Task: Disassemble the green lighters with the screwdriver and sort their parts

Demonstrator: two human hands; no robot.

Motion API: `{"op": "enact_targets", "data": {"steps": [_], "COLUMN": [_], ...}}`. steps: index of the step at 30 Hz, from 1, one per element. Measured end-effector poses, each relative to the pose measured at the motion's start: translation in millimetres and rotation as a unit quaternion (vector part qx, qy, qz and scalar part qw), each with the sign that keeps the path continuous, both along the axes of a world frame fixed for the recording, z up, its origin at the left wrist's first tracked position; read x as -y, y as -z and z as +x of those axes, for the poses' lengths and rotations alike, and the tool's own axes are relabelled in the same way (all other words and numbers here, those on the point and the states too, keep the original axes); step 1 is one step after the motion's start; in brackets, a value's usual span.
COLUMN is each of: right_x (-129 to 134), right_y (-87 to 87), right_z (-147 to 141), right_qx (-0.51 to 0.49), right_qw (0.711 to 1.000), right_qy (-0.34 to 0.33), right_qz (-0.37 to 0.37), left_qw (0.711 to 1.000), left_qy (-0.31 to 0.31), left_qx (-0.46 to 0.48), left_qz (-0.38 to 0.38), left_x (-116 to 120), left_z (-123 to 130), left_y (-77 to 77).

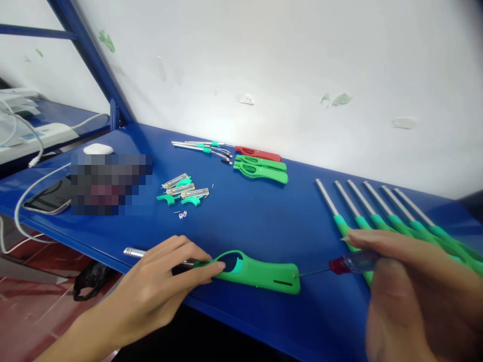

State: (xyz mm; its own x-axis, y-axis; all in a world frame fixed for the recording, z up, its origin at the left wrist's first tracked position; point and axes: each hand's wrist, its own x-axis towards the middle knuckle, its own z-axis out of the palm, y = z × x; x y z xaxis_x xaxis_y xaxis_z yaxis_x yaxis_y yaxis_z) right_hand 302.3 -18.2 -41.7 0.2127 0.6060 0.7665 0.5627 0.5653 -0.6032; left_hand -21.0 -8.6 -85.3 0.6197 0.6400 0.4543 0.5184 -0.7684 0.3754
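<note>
Left hand [169,276] presses down — green lighter [260,274] under its fingertips.

**Open lane at 1 o'clock, both flanks crowded**

Taking the green lighter [260,274] between your hands as the dial's centre, you have bare blue tabletop [245,221] from 11 to 1 o'clock. Your 1 o'clock lane runs between the handle shells [264,174] at 12 and the row of lighters [377,221] at 2, up to the wall [241,55]. At 11, you can pass between the shells and the small loose parts [194,192] at 10, until metal tubes [188,146] with wires block you. Your left hand [162,276] fills 9 o'clock; your right hand [415,286] and screwdriver [341,265] block 3.
</note>
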Motion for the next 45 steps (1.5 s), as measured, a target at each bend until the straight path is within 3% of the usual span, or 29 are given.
{"op": "enact_targets", "data": {"steps": [3, 7, 13, 18, 23, 27, 33, 38, 45], "right_x": [-0.4, 2.1, 1.8, 6.7, 5.1, 6.8, 4.5, 7.8, 6.8], "right_y": [0.0, -0.6, -7.2, -5.4, -12.5, -11.6, -15.7, -10.4, -12.8], "right_z": [0.8, -0.6, -12.4, -20.4, -24.5, -23.4, -25.8, -35.3, -31.1], "right_qx": [0.036, 0.025, 0.025, 0.024, 0.030, 0.062, 0.070, -0.007, 0.036], "right_qw": [0.998, 0.999, 0.999, 0.998, 0.999, 0.997, 0.997, 0.996, 0.999], "right_qy": [-0.036, 0.015, -0.015, 0.032, 0.000, 0.017, 0.021, 0.040, -0.001], "right_qz": [0.042, -0.026, 0.019, -0.053, -0.012, -0.051, -0.038, -0.080, -0.026], "left_qw": [1.000, 1.000, 1.000, 1.000, 1.000, 1.000, 1.000, 1.000, 1.000], "left_qy": [0.004, 0.005, 0.005, 0.009, 0.013, 0.011, 0.016, 0.014, 0.014], "left_qx": [0.000, 0.002, 0.002, 0.001, 0.004, 0.004, 0.005, 0.000, -0.001], "left_qz": [0.000, -0.004, -0.005, -0.005, 0.003, 0.005, 0.009, 0.011, 0.013], "left_x": [-0.2, -0.5, -0.9, -0.4, -1.8, -2.8, -1.1, -1.3, -2.3], "left_z": [-0.1, 0.2, 0.6, 0.8, 2.0, 2.6, 1.9, 1.3, 2.1], "left_y": [0.5, 0.4, -0.2, -0.7, -1.1, -1.1, -1.1, -2.8, -2.7]}}
